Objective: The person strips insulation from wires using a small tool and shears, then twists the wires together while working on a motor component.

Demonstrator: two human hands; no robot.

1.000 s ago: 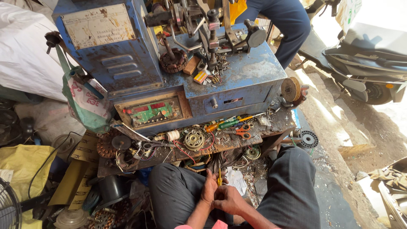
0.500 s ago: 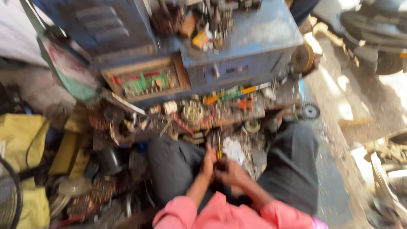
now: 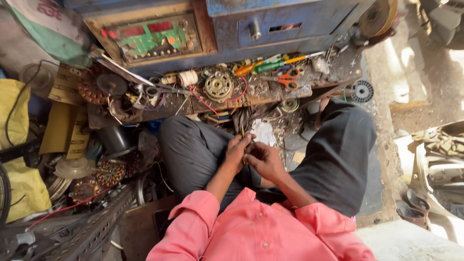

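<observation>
A thin yellow-tipped tool [image 3: 242, 131] stands upright between the person's knees, pinched in the fingertips of the left hand [image 3: 237, 151]. The right hand [image 3: 263, 159] is curled just beside it, touching the left; what it grips cannot be told. Ahead, a cluttered desk [image 3: 270, 92] carries orange-handled scissors [image 3: 290, 79], a round metal rotor [image 3: 218, 86] and screwdrivers [image 3: 263, 65].

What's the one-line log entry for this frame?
left hand: pinching thin yellow wire | right hand: touching the wire's lower end | both over lap | bench ahead: orange scissors, round metal part
</observation>
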